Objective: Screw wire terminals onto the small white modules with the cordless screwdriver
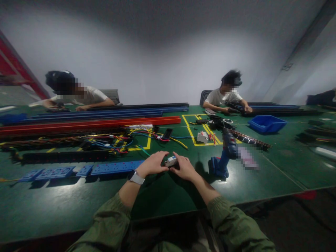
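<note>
A small white circuit breaker with a blue mark is held just above the green table's near edge, between my two hands. My left hand, with a watch on its wrist, curls around its left end, thumb below and fingers above. On the other end, my right hand closes with thumb and fingertips. Part of the device is hidden by the fingers. Ahead and to the right lies a white breaker block with red switches. A blue cordless drill stands right of my right hand.
A row of blue socket modules lies to the left. Behind are wires, a red channel and blue rails. A blue bin stands right. Two people work across the table.
</note>
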`<state>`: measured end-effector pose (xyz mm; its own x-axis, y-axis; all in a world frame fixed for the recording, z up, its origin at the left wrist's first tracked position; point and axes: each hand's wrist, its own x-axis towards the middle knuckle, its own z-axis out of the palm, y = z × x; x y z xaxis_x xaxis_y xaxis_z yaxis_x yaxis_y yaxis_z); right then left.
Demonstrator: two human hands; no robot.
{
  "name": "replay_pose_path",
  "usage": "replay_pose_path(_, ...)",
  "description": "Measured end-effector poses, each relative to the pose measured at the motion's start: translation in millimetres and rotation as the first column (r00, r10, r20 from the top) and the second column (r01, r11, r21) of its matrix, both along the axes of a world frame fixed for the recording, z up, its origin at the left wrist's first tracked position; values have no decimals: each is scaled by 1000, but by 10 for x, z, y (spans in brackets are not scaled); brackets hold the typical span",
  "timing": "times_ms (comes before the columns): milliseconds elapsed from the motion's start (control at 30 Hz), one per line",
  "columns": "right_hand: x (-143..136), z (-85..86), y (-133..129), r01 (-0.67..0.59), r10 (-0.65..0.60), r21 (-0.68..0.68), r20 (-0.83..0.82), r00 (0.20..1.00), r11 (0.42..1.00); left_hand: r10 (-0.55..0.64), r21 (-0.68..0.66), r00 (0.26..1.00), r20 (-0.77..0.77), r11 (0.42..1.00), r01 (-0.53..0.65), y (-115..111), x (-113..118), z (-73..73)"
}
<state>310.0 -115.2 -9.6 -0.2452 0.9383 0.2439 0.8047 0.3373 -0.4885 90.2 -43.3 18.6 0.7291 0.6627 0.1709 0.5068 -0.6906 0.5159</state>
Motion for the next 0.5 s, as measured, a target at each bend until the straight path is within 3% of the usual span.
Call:
replay_pose_path(100,-17,9,-7,11,-11,-2,-6,1000,1000,1,69,986,-168,998,11,59,-436,124)
replay_pose_path(233,-82,-20,0,47,-47,5,-29,998,999,24,87,945,-327,996,5,141,-879,118)
replay_pose_path(333,-128,-47,4,56,-55,14,-39,998,998,44,136,919,-393,991,10,174,-990,54)
replay_pose_path(500,-139,-70,-2,87,-87,14,-23,996,996,93,203,914,-395,979,-13,214,-967,8)
